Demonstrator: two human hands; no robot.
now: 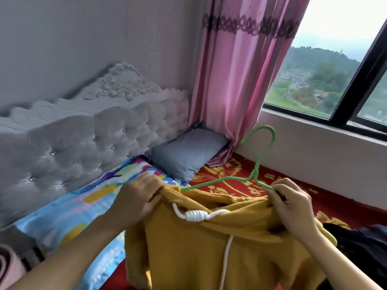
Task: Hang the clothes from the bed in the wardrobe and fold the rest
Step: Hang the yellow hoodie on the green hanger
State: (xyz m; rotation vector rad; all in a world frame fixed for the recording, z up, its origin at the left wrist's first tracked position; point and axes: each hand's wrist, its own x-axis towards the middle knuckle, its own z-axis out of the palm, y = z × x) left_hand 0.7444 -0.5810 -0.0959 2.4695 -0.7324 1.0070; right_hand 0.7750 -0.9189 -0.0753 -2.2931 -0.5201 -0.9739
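Bedroom, head view: a bed with a red-and-gold patterned sheet [240, 185] meets a grey tufted headboard [83, 143] at far left. A pink curtain [240, 80] and a dark-framed window [335, 70] are at far right. A grey pillow [188, 153] lies at the far end of the bed and a multicoloured quilt [83, 206] at left.

A mustard-yellow hooded sweatshirt [209, 248] with a white knotted drawstring [196, 215] is held up at near centre, over the bed.

- Left hand [138, 197]: fingers [154, 184] clenched on the sweatshirt's neck edge.
- Right hand [293, 206]: fingers grasp the right arm of a green wire hanger [259, 160] together with fabric.
- Hanger: left arm passes under the neck edge; hook points up.

A dark garment [360, 243] lies at near right.
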